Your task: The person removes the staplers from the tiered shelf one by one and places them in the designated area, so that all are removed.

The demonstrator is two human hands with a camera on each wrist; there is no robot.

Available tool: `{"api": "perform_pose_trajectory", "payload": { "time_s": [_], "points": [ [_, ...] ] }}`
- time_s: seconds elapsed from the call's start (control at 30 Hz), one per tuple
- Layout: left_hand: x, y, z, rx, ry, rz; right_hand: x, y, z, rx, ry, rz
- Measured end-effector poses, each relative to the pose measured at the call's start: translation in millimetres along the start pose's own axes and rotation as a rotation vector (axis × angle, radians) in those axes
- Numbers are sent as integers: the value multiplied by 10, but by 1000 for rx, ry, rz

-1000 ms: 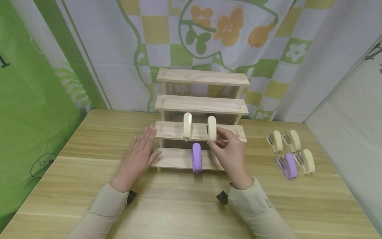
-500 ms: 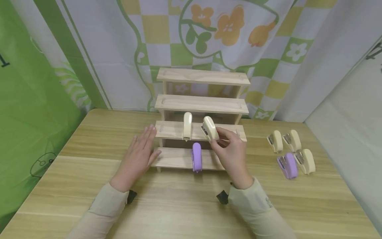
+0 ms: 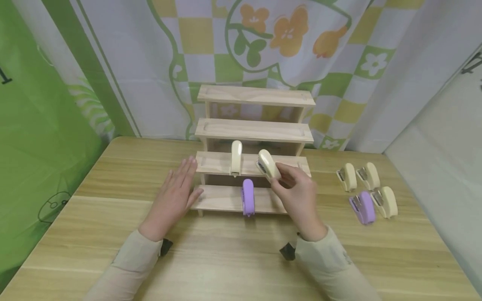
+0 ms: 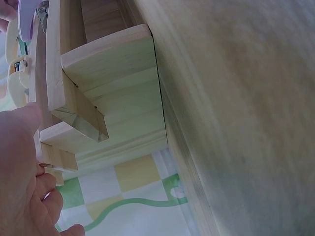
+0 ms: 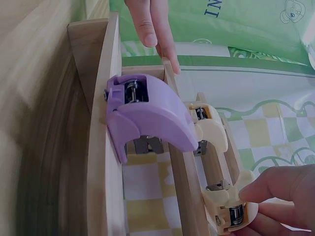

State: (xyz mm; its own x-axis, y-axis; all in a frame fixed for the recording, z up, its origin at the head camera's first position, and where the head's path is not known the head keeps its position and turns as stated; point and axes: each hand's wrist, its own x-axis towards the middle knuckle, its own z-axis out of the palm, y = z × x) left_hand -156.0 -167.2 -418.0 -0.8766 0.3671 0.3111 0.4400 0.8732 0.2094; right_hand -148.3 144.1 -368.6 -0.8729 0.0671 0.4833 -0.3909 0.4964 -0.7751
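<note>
A cream stapler [image 3: 268,164] is pinched between the thumb and fingers of my right hand [image 3: 299,196], turned at a slant over the second step of a wooden tiered shelf [image 3: 250,130]. Left of it, another cream stapler [image 3: 236,158] stands on that same step. On the lowest step sits a purple stapler [image 3: 248,197], seen large in the right wrist view as well. My left hand [image 3: 171,198] lies with straight fingers against the shelf's left end. The right wrist view shows the held stapler's metal end [image 5: 236,215] beside my thumb.
On the table's right side lie several more staplers: cream ones [image 3: 346,177] and a purple one [image 3: 362,208]. A patterned curtain [image 3: 196,37] hangs behind the shelf. A thin dark wire [image 3: 52,207] is at the table's left edge.
The stapler in my right hand has turned from straight to slanted, its top leaning left. My right hand has shifted slightly right and toward me. The left hand stays still.
</note>
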Motion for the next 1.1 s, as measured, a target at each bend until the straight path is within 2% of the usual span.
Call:
{"api": "perform_pose_trajectory", "payload": {
  "time_s": [0.6,0.7,0.93,1.1],
  "points": [
    [-2,-14,13,14,5,7,-118,97,-289,25,12,-41],
    [-1,-12,15,14,3,5,-140,92,-371,20,5,-15],
    [-1,-5,10,15,2,5,-191,107,-586,64,10,101],
    [-2,-3,6,13,-1,3,-233,145,-745,36,10,139]
  ]
}}
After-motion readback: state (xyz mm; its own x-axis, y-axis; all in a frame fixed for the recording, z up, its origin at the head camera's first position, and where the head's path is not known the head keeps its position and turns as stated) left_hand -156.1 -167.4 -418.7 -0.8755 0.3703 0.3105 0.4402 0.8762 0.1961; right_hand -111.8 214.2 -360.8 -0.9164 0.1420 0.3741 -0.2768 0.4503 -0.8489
